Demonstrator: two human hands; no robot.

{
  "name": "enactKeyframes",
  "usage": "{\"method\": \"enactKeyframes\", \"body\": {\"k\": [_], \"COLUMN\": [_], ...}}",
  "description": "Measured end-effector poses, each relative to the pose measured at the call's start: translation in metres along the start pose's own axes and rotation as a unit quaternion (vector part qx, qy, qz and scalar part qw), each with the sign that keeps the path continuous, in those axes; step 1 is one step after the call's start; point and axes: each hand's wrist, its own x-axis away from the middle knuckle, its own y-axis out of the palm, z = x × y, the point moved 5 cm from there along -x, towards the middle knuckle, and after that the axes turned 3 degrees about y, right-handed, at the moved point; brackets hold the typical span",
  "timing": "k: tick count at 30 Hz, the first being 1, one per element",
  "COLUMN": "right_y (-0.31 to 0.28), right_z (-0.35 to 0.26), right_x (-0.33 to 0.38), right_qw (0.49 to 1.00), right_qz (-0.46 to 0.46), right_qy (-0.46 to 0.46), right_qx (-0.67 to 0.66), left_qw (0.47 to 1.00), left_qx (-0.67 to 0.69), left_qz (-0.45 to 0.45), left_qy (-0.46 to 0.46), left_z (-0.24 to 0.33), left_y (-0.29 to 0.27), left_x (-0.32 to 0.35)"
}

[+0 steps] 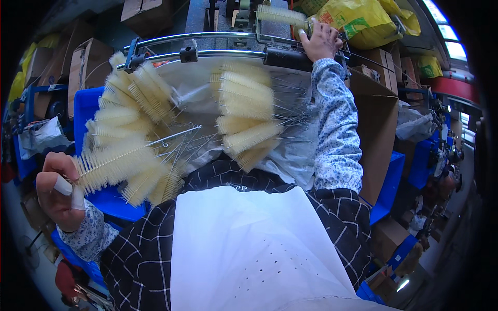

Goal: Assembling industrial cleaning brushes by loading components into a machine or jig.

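Observation:
At the far left my left hand [58, 192] is closed on the bristle end of a cream bottle brush [116, 163]; its twisted wire stem points right and up. White tape wraps some of those fingers. My right hand [320, 42] lies on the right end of a metal machine [228, 40], thumb and fingers apart. Beside its thumb another brush [281, 15] lies across the machine. Between my arms is a pile of brushes [246, 103] with stems to the right. A second heap of brushes [127, 116] rests to the left, over a blue bin [83, 109].
Two steel rails [218, 53] cross in front of the machine. Right of my right arm stand an open cardboard box [376, 129] and a blue crate [389, 181]. Yellow plastic bags [358, 23] sit at the back right, cardboard boxes [88, 67] at the back left. White paper [244, 243] covers my lap.

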Motion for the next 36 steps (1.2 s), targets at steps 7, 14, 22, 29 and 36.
{"method": "enactKeyframes", "body": {"k": [7, 14, 22, 29, 36], "right_y": [0.01, 0.0, -0.006, -0.001, 0.02], "right_z": [-0.011, -0.07, -0.137, -0.078, 0.012], "right_x": [0.0, 0.004, 0.008, 0.004, -0.013], "right_qw": [0.982, 0.979, 0.987, 0.985, 0.968], "right_qz": [0.034, 0.028, -0.019, 0.002, 0.022], "right_qy": [0.022, 0.023, 0.002, 0.011, -0.024], "right_qx": [-0.186, -0.2, -0.162, -0.175, -0.248], "left_qw": [0.999, 0.998, 0.998, 0.997, 0.993], "left_qx": [-0.018, -0.033, -0.023, -0.06, -0.036], "left_qz": [-0.009, -0.026, -0.013, -0.021, 0.11], "left_qy": [0.029, 0.041, 0.049, 0.041, 0.011], "left_z": [-0.001, 0.008, 0.006, 0.016, 0.008], "left_y": [-0.009, -0.013, -0.01, -0.013, -0.036], "left_x": [-0.002, -0.002, -0.001, -0.003, 0.016]}}
